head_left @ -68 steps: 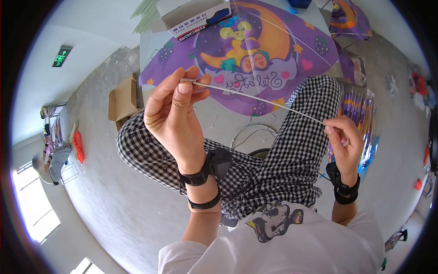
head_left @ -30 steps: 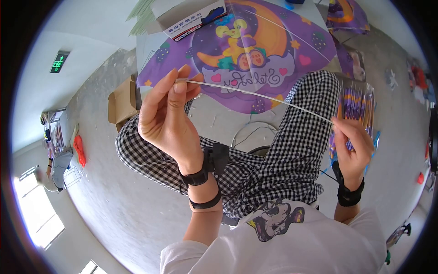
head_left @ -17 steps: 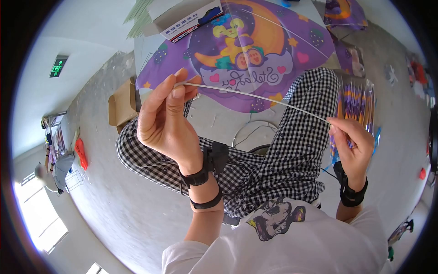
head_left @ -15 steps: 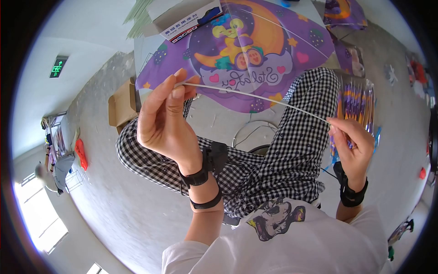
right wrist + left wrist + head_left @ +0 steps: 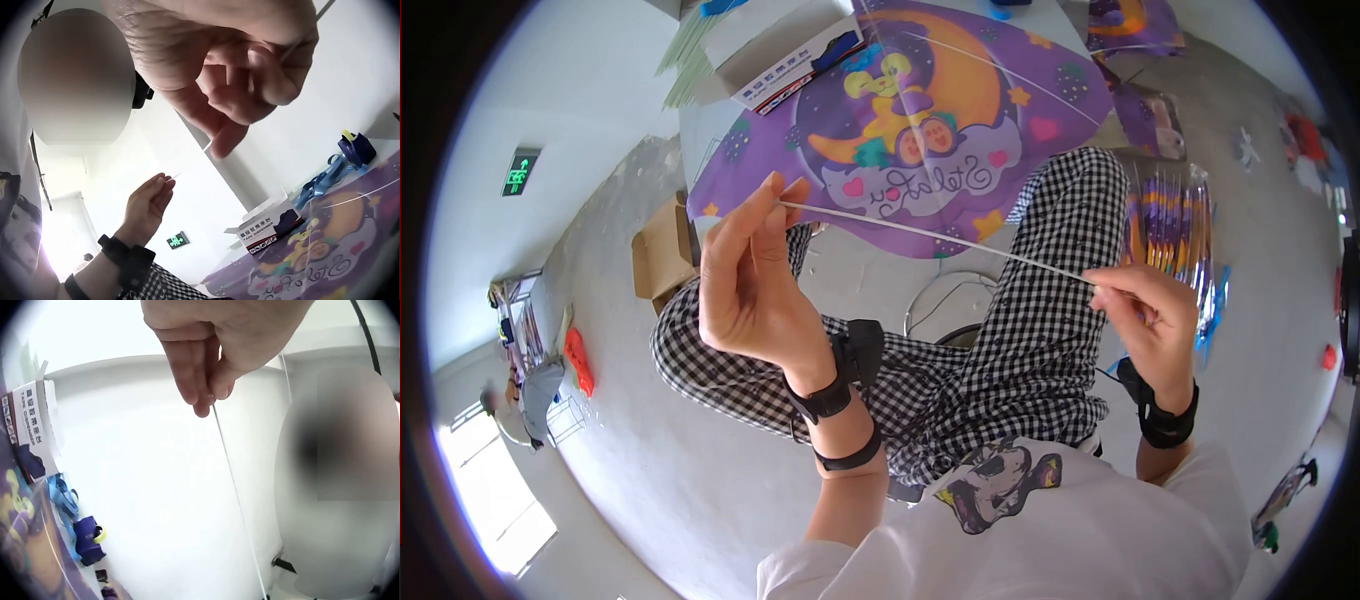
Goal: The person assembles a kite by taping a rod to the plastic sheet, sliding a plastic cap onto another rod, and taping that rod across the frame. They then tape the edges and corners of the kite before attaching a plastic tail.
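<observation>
A thin white rod (image 5: 940, 233) stretches between the two hands above the lap, sloping down to the right in the head view. The left hand (image 5: 752, 275) pinches its left end between thumb and fingertips, which hide that end. At the other end, the right hand (image 5: 1150, 315) grips the rod with thumb and index finger, the remaining fingers curled in. From the left wrist view, the rod runs straight down away from the left hand (image 5: 215, 359). Beyond the hands lies a purple printed sheet (image 5: 920, 190) with a moon and a cartoon animal.
A tape dispenser box (image 5: 780, 75) stands on the sheet's far left part. Bundled green sticks (image 5: 690, 55) lie behind it. On the floor are an open cardboard box (image 5: 662, 250) at left and packaged purple-orange pieces (image 5: 1170, 225) at right. Checked trousers (image 5: 1050, 250) cover the crossed legs.
Both hands keep their hold on the rod and now sit slightly lower and further left in the head view. The sheet and dispenser box have shifted left in view as well.
</observation>
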### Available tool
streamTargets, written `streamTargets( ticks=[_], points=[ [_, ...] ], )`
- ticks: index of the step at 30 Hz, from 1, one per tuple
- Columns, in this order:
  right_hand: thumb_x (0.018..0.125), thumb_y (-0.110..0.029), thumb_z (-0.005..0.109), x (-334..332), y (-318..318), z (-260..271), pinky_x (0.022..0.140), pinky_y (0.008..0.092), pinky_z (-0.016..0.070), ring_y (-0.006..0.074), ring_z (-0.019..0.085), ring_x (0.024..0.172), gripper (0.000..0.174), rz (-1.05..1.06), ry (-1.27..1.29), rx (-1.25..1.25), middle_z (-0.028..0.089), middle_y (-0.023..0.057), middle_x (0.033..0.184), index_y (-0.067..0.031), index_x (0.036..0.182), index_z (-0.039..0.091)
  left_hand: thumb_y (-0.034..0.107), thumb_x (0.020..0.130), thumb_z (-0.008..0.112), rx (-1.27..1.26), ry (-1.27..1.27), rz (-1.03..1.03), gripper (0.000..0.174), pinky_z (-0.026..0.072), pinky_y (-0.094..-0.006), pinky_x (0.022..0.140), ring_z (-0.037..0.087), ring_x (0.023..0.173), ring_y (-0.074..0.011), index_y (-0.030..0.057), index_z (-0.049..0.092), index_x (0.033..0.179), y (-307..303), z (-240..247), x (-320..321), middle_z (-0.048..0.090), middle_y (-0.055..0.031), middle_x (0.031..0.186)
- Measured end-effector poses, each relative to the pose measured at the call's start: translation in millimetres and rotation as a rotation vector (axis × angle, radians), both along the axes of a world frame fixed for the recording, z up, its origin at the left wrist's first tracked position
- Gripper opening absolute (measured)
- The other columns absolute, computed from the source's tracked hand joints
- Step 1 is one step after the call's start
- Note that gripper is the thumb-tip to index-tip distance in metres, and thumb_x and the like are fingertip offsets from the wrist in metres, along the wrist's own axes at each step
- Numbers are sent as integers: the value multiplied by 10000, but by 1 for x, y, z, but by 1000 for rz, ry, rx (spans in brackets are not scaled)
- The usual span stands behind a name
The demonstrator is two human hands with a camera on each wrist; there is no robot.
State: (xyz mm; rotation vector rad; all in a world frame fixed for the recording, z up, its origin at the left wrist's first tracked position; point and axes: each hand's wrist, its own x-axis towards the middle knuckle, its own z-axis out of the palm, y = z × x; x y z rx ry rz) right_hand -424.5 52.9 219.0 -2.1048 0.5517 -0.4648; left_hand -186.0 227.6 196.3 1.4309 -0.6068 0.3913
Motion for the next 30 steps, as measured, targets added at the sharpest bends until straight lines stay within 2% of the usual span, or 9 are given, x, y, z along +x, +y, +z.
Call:
streamTargets(
  ticks=[2, 5, 9, 12, 15, 19, 23, 26, 30],
  points=[
    [822, 78, 668, 2, -3, 3, 471, 214, 365, 87, 552, 546, 216, 50, 38, -198, 677, 58, 742, -21, 1006, 722, -121, 849, 663, 132, -144, 47, 158, 620, -320, 738, 731, 817, -283, -87, 690, 1001, -2, 0, 2, 718, -181, 938],
    [817, 83, 669, 5, -3, -2, 450, 227, 331, 85, 475, 500, 218, -9, -127, -391, 671, 54, 737, -22, 1001, 718, -114, 853, 664, 199, -138, 67, 158, 612, -305, 737, 733, 816, -269, -78, 693, 1004, -3, 4, 3, 719, -171, 940],
    [810, 89, 676, 7, 0, -8, 456, 230, 330, 80, 447, 502, 227, -8, -107, -186, 658, 38, 740, -26, 1001, 714, -65, 898, 641, 84, 60, 49, 132, 606, -300, 737, 732, 821, -263, -82, 684, 1022, -5, 3, 2, 718, -179, 964],
    [813, 85, 680, 11, 3, -20, 462, 229, 337, 81, 451, 509, 223, -33, -123, -206, 655, 34, 745, -32, 999, 712, -20, 935, 611, -67, 196, -36, 143, 615, -315, 739, 733, 828, -266, -77, 672, 1051, -10, 3, 3, 716, -191, 988],
    [824, 74, 688, 19, 4, -20, 471, 226, 354, 84, 473, 528, 203, -65, -159, -239, 654, 44, 757, -25, 1000, 708, -12, 944, 595, -335, 401, -232, 184, 622, -320, 777, 725, 906, -280, -66, 660, 1107, -5, 0, 15, 705, -200, 1050],
    [833, 67, 693, 29, 4, -22, 482, 227, 371, 88, 497, 549, 189, -78, -212, -277, 656, 53, 764, -10, 1005, 704, -12, 962, 563, -398, 548, -364, 294, 585, -306, 927, 646, 1133, -283, -57, 597, 1250, -14, 1, 23, 639, -199, 1230],
    [858, 51, 680, 30, 0, -19, 504, 229, 389, 88, 525, 574, 173, -48, -173, -243, 677, 61, 792, -3, 1021, 704, -3, 967, 563, -379, 553, -506, 300, 582, -306, 932, 644, 1139, -269, -44, 591, 1262, -10, 2, 31, 638, -178, 1242],
    [871, 39, 672, 28, -1, -20, 510, 229, 394, 87, 531, 578, 157, -55, -154, -235, 682, 63, 798, -2, 1019, 704, 20, 942, 621, -478, 694, -572, 259, 614, -310, 854, 681, 1065, -288, -27, 642, 1195, -10, 0, 36, 677, -185, 1162],
    [878, 28, 671, 22, -6, -25, 523, 227, 414, 91, 567, 598, 144, -27, -108, -78, 691, 70, 803, -3, 1015, 705, 65, 945, 636, -591, 906, -705, 314, 613, -277, 810, 699, 1007, -254, -7, 614, 1250, -6, -6, 46, 686, -141, 1151]
  ],
)
